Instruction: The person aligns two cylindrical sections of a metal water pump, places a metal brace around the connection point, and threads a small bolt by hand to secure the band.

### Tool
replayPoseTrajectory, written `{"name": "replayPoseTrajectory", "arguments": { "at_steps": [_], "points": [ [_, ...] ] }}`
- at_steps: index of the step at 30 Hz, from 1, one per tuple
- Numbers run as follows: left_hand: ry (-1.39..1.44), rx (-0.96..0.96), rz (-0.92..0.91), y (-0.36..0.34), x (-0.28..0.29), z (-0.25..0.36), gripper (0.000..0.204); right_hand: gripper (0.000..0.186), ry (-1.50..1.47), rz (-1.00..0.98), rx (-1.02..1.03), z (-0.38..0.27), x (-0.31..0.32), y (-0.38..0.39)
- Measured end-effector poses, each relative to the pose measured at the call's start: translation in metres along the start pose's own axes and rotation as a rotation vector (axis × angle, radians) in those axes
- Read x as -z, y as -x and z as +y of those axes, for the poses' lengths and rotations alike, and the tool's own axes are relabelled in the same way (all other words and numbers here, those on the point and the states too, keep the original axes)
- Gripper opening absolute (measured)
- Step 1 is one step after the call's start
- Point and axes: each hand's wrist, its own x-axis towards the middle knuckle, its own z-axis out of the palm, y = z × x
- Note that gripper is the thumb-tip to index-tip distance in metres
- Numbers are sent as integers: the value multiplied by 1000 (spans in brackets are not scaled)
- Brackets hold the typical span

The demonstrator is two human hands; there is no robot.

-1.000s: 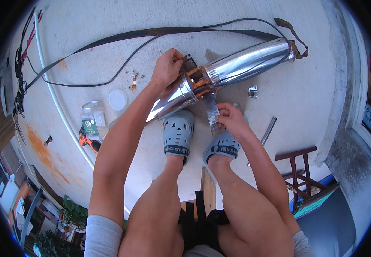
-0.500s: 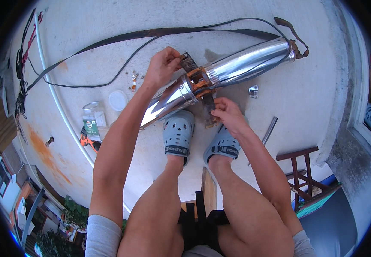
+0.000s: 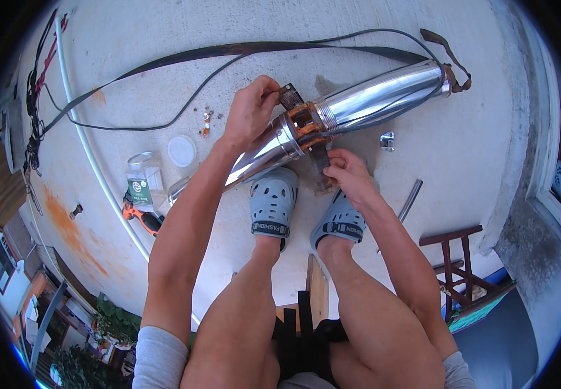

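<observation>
A long shiny metal submersible pump (image 3: 381,96) lies slantwise on the concrete, with a rusty open section (image 3: 306,123) at its middle. Across this section runs a dark perforated metal strainer strip (image 3: 291,97), its ends sticking out on both sides. My left hand (image 3: 253,110) pinches at the far end of the strip. On the near side, thumb and fingers of my right hand (image 3: 353,175) are closed on its other end. The middle of the strip is hidden, seemingly beneath the pump.
Cables and a flat black strap (image 3: 228,49) curve behind the pump. Left lie a clear jar (image 3: 143,180), its white lid (image 3: 181,150), an orange power tool (image 3: 142,216) and a white pipe (image 3: 92,159). Right are a chrome piece (image 3: 387,141), a metal rod (image 3: 410,201) and a wooden stool (image 3: 457,269).
My left hand has shifted slightly to the right and toward me with the far end of the strip. My right hand keeps nearly the same place, and the whole view has moved a little.
</observation>
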Motion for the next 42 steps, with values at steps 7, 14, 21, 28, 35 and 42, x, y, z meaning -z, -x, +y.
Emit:
{"name": "replayPoseTrajectory", "arguments": {
  "at_steps": [7, 14, 21, 28, 35, 42],
  "points": [
    [-237, -83, 36, 10, -9, 15, 10, 30, -207, 44, -60, -10, -1, -1],
    [-417, -383, 120, 39, -14, 15, 8, 31, -390, 57, -60, -31, -18, 1],
    [-370, -334, 32, 36, -11, 12, 10, 40, -542, -27, 86, -22, -37, 11],
    [-189, -258, -46, 34, -13, 3, 17, 53, -208, 206, 104, -15, -39, 1],
    [-133, -374, -163, 44, -3, 1, 40, 61, -10, 333, 233, -1, -40, -12],
    [-124, -421, -161, 49, -8, -6, 51, 69, -142, 285, 200, -7, -45, -7]
  ]
}}
